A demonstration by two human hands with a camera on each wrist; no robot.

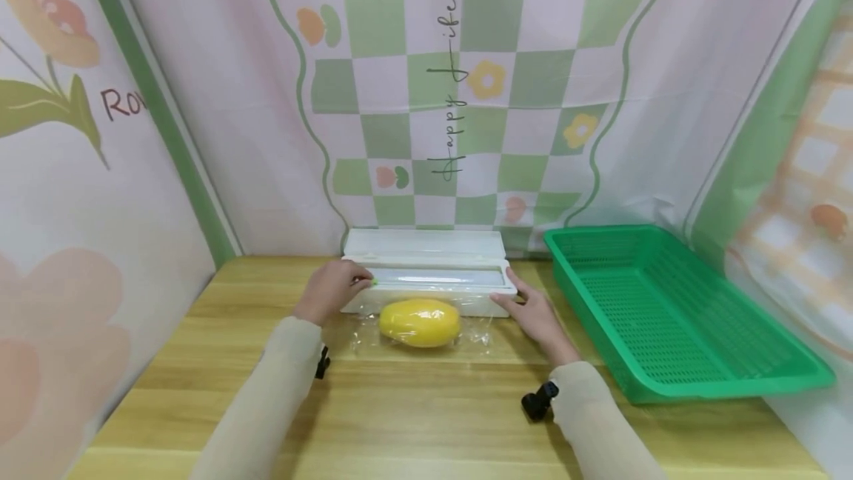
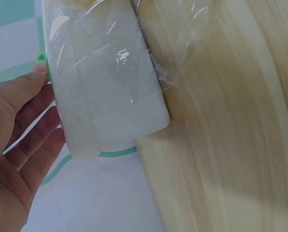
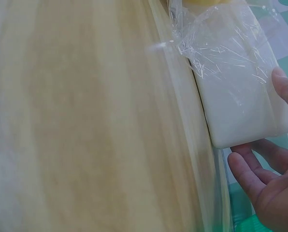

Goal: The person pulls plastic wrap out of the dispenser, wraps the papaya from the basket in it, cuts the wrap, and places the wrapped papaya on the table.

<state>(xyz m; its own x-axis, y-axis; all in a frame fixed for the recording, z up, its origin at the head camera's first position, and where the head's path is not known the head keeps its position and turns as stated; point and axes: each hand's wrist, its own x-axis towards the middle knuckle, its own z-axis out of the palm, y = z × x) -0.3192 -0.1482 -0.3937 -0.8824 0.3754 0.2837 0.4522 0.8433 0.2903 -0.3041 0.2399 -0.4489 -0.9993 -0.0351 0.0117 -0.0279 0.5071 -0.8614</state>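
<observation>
A white cling film dispenser (image 1: 426,262) lies lengthwise at the back of the table, its lid (image 1: 426,244) raised. At its left end, my left hand (image 1: 328,291) pinches a small green slide cutter (image 2: 41,57), with the thumb resting on it. My right hand (image 1: 538,321) grips the opposite end, thumb on the near side and fingers round the end, as the right wrist view shows. Clear cling film (image 3: 221,53) drapes over the dispenser's front and onto a yellow oval fruit (image 1: 420,323), which lies just in front.
A green plastic basket (image 1: 603,332) stands on the right of the wooden table (image 1: 413,421). Behind the dispenser hangs a checked, flower-printed cloth (image 1: 493,28); similar cloths close off both sides.
</observation>
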